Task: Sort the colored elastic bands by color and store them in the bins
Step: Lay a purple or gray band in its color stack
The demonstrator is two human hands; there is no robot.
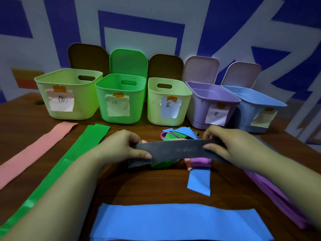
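Observation:
My left hand (pixel 121 146) and my right hand (pixel 231 145) each pinch an end of a dark grey elastic band (pixel 175 149), stretched flat above a tangled pile of bands (pixel 180 134) in green, blue, purple and pink. A pink band (pixel 34 152) and a green band (pixel 69 164) lie flat at the left. A blue band (pixel 178 223) lies across the front, another blue strip (pixel 199 183) hangs out of the pile, and purple bands (pixel 278 197) lie under my right forearm. Five labelled bins stand behind: pale green (pixel 69 98), green (pixel 121 101), pale yellow-green (pixel 166 105), purple (pixel 212 105), blue (pixel 257 108).
The brown wooden table (pixel 156 185) holds everything. Bin lids (pixel 128 61) lean upright against the blue-and-white patterned wall behind the bins. The table's right edge runs close behind the blue bin.

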